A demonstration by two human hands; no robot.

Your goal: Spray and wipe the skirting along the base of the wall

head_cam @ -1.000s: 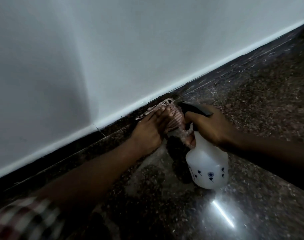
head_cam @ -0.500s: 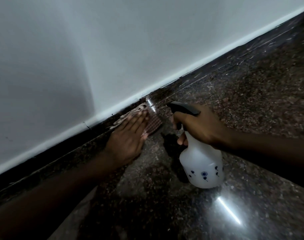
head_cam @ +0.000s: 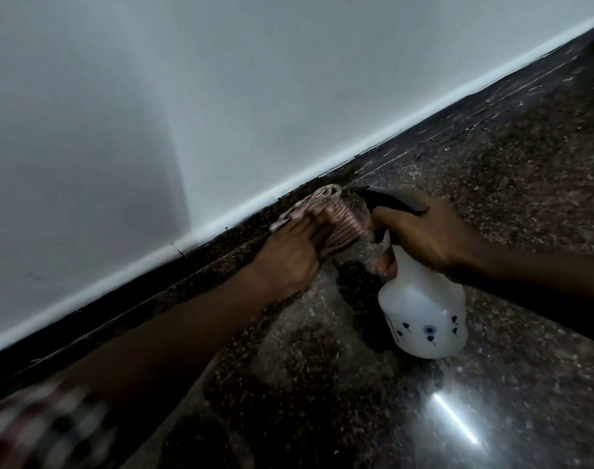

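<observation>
A dark granite skirting (head_cam: 221,245) runs diagonally along the base of the white wall (head_cam: 221,96). My left hand (head_cam: 290,253) presses a pink striped cloth (head_cam: 336,220) flat against the skirting. Just to its right, my right hand (head_cam: 424,233) grips the neck of a white spray bottle (head_cam: 422,316) with a black trigger head (head_cam: 390,199), its nozzle pointing at the skirting beside the cloth. The bottle's base is at or just above the floor; I cannot tell whether it touches.
The polished speckled granite floor (head_cam: 492,181) fills the right and bottom, with a bright light reflection (head_cam: 454,418). A checked sleeve (head_cam: 45,428) shows at the bottom left. The skirting continues up to the right.
My left hand and the cloth have slid right along the skirting, back close to the bottle's nozzle. My right hand holds the bottle in about the same place.
</observation>
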